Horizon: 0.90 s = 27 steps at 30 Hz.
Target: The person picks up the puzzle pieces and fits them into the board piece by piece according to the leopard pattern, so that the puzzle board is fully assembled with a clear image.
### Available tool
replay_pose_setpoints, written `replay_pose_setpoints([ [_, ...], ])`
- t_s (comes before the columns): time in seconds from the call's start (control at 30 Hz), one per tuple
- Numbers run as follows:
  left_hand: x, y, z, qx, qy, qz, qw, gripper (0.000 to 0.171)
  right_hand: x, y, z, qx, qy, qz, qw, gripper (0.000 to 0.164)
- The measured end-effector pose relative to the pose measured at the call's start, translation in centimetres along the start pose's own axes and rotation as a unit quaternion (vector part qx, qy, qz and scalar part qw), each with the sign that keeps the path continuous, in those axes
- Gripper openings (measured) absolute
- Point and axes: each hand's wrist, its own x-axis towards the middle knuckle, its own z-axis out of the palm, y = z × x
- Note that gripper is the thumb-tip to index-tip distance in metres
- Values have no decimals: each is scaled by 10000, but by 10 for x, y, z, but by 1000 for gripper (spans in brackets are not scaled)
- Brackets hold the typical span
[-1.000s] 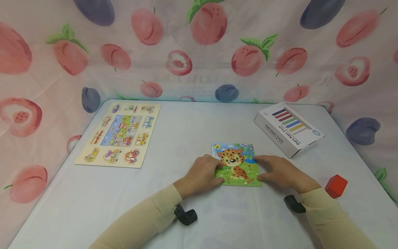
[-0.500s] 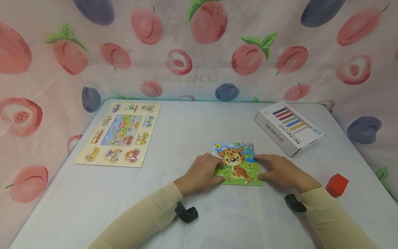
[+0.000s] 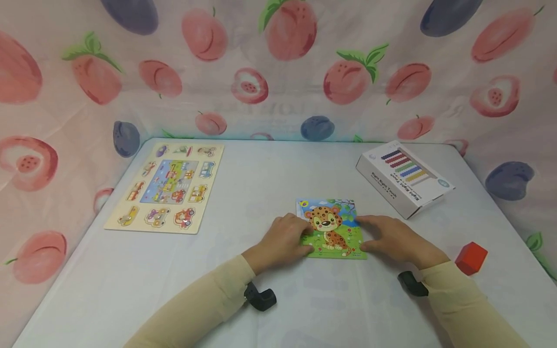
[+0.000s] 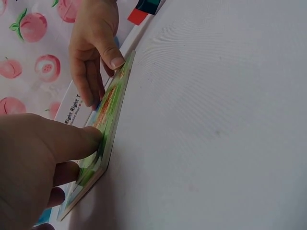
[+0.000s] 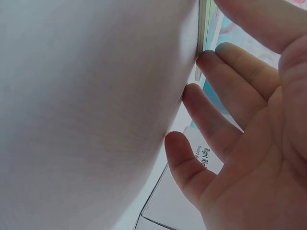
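Observation:
A square puzzle board (image 3: 334, 232) with a spotted leopard cub on green grass lies flat at the middle of the table in the head view. My left hand (image 3: 280, 244) rests on its left side, the thumb over the lower left corner. In the left wrist view that thumb lies straight on the board's face (image 4: 112, 108), near its edge. At the opposite side my right hand (image 3: 393, 239) touches the right edge with its fingertips and thumb spread apart. The right wrist view shows the right-hand fingers (image 5: 216, 86) nearly straight, fingertips low at the table and board edge.
A white toy box (image 3: 404, 181) lies angled at the back right. Behind my right wrist is a red block (image 3: 471, 258). A wooden vehicle puzzle board (image 3: 119, 223) lies on the left of the white-covered table (image 3: 261, 179). A fruit-print cloth (image 3: 287, 87) hangs behind.

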Motion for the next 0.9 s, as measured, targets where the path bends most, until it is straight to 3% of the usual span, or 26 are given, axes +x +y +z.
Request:
replay_pose_setpoints([
  [0.4,-10,-1,4,-64,288,5,9996,27,0,0,1,-30,-1,98,9999,73],
  [0.9,-16,-1,3,55,403,101,9991,27,-2,-1,1,4,-2,42,10000,73],
])
